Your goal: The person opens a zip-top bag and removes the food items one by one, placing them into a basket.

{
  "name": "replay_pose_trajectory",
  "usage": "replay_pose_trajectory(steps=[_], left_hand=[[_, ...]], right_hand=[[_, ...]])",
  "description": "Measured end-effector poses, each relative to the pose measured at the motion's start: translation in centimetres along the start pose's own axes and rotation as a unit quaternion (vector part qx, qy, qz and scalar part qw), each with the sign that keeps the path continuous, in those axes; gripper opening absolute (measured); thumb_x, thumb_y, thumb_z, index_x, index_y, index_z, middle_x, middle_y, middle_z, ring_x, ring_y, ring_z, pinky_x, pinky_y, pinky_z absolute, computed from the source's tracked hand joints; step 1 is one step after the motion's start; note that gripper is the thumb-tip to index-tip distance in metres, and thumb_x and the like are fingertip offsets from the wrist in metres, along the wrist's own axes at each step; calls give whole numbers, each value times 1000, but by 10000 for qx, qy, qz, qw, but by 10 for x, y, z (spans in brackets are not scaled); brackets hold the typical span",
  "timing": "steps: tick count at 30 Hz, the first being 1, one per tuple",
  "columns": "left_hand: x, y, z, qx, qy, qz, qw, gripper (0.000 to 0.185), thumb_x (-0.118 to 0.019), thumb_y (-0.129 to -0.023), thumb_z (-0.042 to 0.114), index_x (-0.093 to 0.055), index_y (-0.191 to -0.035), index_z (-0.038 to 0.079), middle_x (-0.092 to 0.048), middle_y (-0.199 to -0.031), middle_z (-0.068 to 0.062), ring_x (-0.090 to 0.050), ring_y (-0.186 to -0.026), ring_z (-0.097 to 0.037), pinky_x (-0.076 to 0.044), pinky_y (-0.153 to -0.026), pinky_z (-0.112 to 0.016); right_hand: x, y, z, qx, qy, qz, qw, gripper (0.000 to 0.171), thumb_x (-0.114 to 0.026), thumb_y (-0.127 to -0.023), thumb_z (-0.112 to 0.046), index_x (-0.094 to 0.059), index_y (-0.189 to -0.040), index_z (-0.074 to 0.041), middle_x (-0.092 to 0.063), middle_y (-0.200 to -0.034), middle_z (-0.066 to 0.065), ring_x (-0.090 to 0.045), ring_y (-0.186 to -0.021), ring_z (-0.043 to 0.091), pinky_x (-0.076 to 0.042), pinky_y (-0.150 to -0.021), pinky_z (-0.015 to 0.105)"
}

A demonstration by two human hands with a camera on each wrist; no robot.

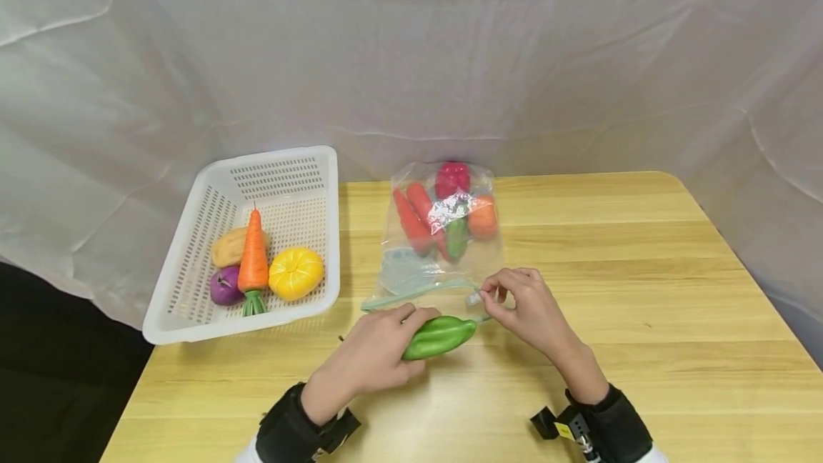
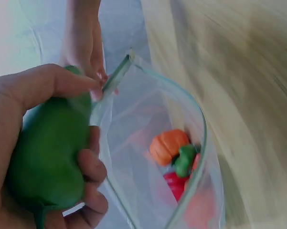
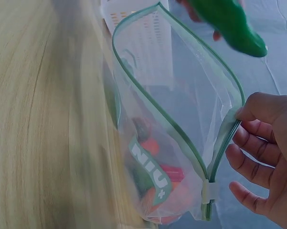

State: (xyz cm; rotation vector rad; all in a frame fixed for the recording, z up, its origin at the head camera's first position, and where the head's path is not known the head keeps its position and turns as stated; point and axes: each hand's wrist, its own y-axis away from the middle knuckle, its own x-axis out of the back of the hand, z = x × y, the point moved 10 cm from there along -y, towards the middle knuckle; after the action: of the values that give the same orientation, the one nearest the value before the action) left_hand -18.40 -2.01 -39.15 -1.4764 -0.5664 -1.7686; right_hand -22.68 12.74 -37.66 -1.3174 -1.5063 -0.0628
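Left hand grips a green pepper, fingers and thumb curled round it; the pepper is smooth, glossy, long and slightly curved, tapering to a blunt tip that points toward the right hand; it sits low over the table, just in front of the bag's mouth. In the left wrist view the pepper fills the palm, thumb across its top, near the bag's rim.

Right hand pinches the near right corner of a clear zip bag by its green seal strip, beside the small white slider; in the right wrist view the fingers are curled against the strip and the mouth of the bag stands wide open in a loop, the pepper's tip above it.

The bag lies on the table with its closed end away from the person; it already holds red, orange and green toy vegetables, bunched at the far end; the plastic is thin and wrinkled, with a printed white and green label.

At the table's left a white slotted basket holds a carrot, a potato, a purple onion and a yellow pumpkin; white cloth hangs behind.
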Motion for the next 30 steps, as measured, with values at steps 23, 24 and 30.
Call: replay_pose_trajectory(steps=[23, 24, 30], left_hand=[[65, 52, -90, 1311, -816, 1563, 9756, 54, -80, -67, 32, -62, -116, 17, -65, -100, -8, -60, -80, -22, -47, -66, -38], [66, 54, -93, 1362, -812, 1584, 9746, 55, -81, -67, 31, -62, -116, 18, -65, -101, -9, -61, -82, -24, -47, -67, -40], [72, 61, -107, 1510, -731, 1764, 9699, 56, -82, -65, 23, -62, -116, 17, -65, -103, -11, -61, -87, -29, -45, -71, -44]], right_hand=[[0, 1, 1, 59, 35, 55, 10000, 14, -72, -71, -5, -63, -76, -15, -60, -67, -8, -51, -61, 4, -42, -75, 34], [0, 1, 1, 61, 41, 58, 10000, 14, -72, -71, -5, -63, -75, -15, -60, -67, -9, -51, -61, 4, -42, -75, 34], [0, 1, 1, 109, 65, 102, 9999, 17, -73, -70, -2, -63, -75, -15, -60, -67, -9, -51, -61, 4, -42, -73, 35]])
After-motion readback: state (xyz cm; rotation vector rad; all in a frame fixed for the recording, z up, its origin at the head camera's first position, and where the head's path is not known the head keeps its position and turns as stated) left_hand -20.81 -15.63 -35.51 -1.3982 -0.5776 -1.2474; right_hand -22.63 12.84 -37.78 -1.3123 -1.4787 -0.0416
